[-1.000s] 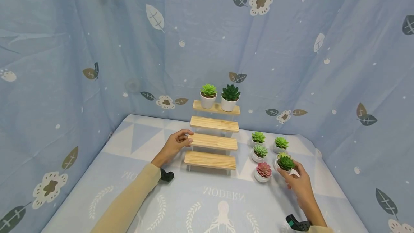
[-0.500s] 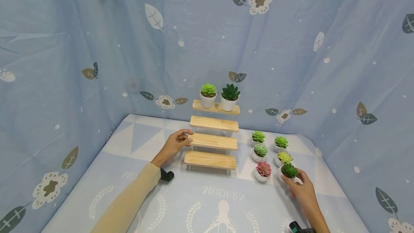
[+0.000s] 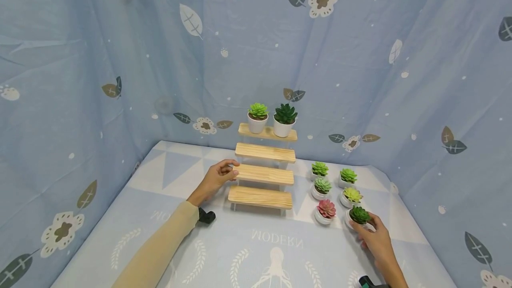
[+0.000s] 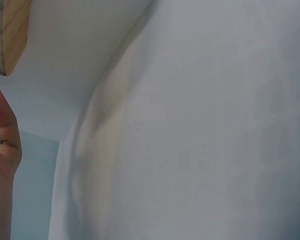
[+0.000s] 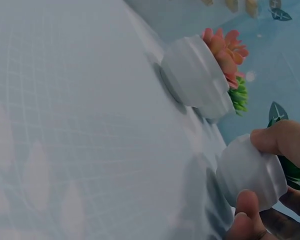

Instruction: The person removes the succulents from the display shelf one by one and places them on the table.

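Observation:
My right hand (image 3: pixel 378 239) pinches a small white pot with a dark green succulent (image 3: pixel 359 215) between thumb and fingers. In the right wrist view the white pot (image 5: pixel 250 172) sits low over the cloth, its shadow at its base. My left hand (image 3: pixel 217 180) holds the left end of a step on the four-step wooden stand (image 3: pixel 262 174), fingertips at the board's edge. The left wrist view catches only some fingers (image 4: pixel 5 125) beneath a wood corner (image 4: pixel 12 37). On the top step stand a light green succulent (image 3: pixel 258 112) and a dark green succulent (image 3: pixel 285 114), both in white pots.
Left of the right hand's pot stands a pink succulent (image 3: pixel 326 209). Behind are a yellow-green succulent (image 3: pixel 352 195), a pale green succulent (image 3: pixel 322 186) and two bright green ones. Patterned cloth covers the table (image 3: pixel 192 243); a blue curtain (image 3: pixel 248 57) rises behind.
My right hand has brought the dark green succulent toward me and slightly right, away from the yellow-green one, which now shows fully. The left hand has stayed at the stand.

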The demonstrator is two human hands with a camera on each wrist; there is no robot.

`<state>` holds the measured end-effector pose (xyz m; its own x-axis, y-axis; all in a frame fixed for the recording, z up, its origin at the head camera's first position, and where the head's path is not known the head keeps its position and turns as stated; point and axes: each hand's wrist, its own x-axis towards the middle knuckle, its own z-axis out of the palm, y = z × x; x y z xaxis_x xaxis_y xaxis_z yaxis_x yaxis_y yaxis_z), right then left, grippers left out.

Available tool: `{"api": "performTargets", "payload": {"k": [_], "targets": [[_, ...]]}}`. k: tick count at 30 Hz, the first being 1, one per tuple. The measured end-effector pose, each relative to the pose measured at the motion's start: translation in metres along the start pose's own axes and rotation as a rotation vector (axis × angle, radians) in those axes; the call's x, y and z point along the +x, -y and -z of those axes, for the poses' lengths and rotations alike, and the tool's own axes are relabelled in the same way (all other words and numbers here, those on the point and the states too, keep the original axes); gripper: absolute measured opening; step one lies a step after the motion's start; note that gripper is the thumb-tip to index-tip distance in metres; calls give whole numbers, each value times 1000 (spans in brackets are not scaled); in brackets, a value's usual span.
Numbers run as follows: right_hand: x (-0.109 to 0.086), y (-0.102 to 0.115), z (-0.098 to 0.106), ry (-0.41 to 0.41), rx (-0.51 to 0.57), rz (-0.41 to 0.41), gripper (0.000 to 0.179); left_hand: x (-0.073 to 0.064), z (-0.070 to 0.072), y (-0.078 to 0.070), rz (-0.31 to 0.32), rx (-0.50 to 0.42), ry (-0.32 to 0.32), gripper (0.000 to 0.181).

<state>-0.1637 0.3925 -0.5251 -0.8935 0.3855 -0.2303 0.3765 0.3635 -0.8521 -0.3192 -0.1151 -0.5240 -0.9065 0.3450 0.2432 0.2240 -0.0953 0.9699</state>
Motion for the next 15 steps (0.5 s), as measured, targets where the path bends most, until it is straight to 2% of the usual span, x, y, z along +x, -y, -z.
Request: {"api": "performTargets", "payload": {"k": [15], "targets": [[-1,0,0,20,19,-24,100,0,1,-1,-5,-23,4,39]]}}
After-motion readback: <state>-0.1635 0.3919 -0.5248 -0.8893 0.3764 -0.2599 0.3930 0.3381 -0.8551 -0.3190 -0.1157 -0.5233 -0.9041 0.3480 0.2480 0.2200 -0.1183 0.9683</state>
